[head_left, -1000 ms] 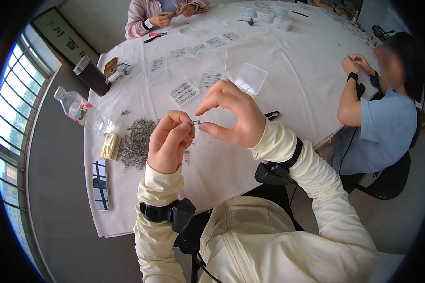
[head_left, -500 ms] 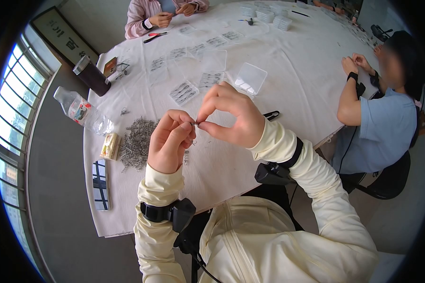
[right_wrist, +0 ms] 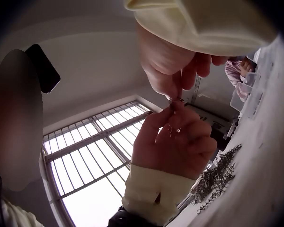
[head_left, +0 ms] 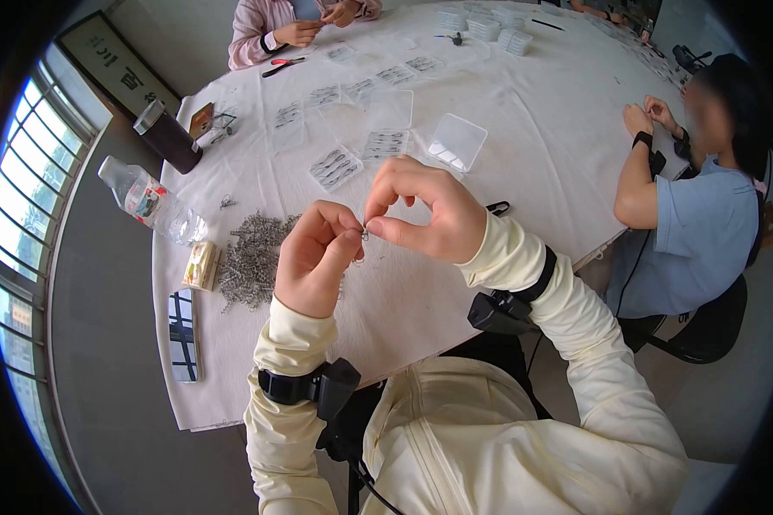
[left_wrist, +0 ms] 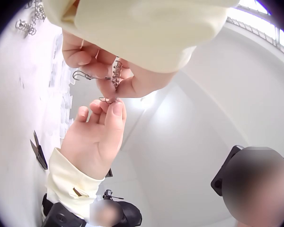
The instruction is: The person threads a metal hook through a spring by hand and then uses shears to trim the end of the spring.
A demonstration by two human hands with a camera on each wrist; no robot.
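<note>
Small grey metal spring (head_left: 364,232) with a wire hook at its end is in the air above the near edge of the round table with a white cloth (head_left: 532,129), between both hands. The left hand (head_left: 313,257) has its fingers curled, and its thumb and forefinger pinch the coil. The right hand (head_left: 429,215) pinches the hook end with the tips of thumb and forefinger; its other fingers are arched above and hold nothing. Under the left hand, toward the left edge, lies a heap of loose grey springs (head_left: 249,253), with a small yellowish packet (head_left: 202,266) and a dark phone (head_left: 183,335) just beside it. A small black clip (head_left: 496,208) lies near the right wrist. Further, a clear plastic water bottle (head_left: 150,206) is at the left edge, clear plastic boxes (head_left: 457,142) are around the middle, and a dark tumbler (head_left: 167,137) is at the far left edge.
</note>
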